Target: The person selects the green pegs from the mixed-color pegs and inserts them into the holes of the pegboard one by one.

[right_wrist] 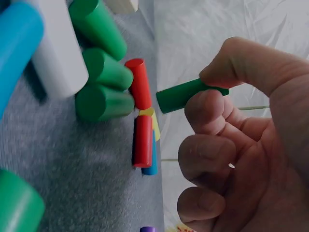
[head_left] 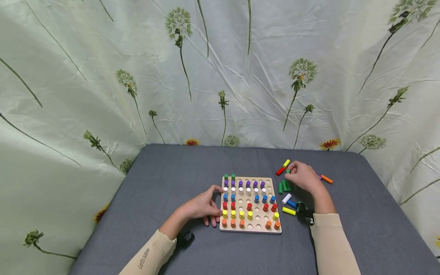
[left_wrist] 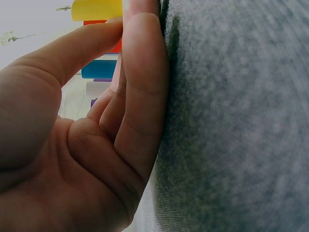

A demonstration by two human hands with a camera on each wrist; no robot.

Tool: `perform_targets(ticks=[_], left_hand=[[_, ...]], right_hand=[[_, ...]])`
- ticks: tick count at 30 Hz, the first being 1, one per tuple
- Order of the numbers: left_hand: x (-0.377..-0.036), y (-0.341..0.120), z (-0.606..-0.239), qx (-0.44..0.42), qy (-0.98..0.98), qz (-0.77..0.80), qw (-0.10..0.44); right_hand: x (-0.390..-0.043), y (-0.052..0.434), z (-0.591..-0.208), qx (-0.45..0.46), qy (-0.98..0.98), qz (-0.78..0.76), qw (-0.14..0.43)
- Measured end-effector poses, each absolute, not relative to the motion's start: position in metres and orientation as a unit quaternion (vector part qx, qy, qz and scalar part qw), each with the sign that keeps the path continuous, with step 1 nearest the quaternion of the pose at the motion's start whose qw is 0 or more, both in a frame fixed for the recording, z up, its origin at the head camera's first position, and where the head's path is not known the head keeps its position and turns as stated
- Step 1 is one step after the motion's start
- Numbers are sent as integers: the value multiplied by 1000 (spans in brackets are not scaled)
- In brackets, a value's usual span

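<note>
Pegs everywhere on this grey worktop [head_left: 172,179], and the wooden pegboard [head_left: 250,228] sits right in the middle of it, rows running green, purple, white, blue, red, yellow and orange from far edge to near edge, with plenty of holes showing bare among them.

Right hand [head_left: 304,176] is out past the board's far right corner, and it has one: a green peg [right_wrist: 186,94] pinched between thumb and forefinger, the other fingers curled in beneath. The wrist view shows that peg held clear above the cloth, over the loose pile. Just under it lie two red pegs [right_wrist: 139,113] end to end, with a yellow and a blue one tucked beside them. Closer to the board, a small cluster of green pegs [head_left: 284,186] lies side by side, then a white peg [head_left: 286,198], a blue peg [head_left: 292,204] and a yellow peg [head_left: 288,211] strung along the board's right edge. An orange peg [head_left: 326,179] rests alone, just beyond the right hand.

Left hand [head_left: 203,208] lies against the board's left edge, fingers relaxed and gripping nothing, little-finger side down on the cloth, fingertips touching the wood near the yellow and orange rows.

One bit of writing: the cream left sleeve [head_left: 151,256] carries the words "Let's Slim" along the forearm. Behind it all hangs a pale curtain [head_left: 103,57] printed with dandelion heads.
</note>
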State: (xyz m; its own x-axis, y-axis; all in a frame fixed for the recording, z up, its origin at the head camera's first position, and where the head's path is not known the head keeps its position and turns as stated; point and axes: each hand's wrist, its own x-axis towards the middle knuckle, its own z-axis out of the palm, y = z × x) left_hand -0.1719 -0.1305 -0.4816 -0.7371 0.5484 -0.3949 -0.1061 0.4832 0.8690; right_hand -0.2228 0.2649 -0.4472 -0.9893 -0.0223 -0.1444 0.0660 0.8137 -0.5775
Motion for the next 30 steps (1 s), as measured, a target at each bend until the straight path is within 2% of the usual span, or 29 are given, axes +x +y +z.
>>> perform_targets(ticks=[9,30], left_hand=[[-171,-133,-481,133,794,491,332],[-168,-129,-478,134,801,483,327]], right_hand=[[-223,252,-441,-31,936,-347,45],[-227,209,-422,-115,916,-374,86]])
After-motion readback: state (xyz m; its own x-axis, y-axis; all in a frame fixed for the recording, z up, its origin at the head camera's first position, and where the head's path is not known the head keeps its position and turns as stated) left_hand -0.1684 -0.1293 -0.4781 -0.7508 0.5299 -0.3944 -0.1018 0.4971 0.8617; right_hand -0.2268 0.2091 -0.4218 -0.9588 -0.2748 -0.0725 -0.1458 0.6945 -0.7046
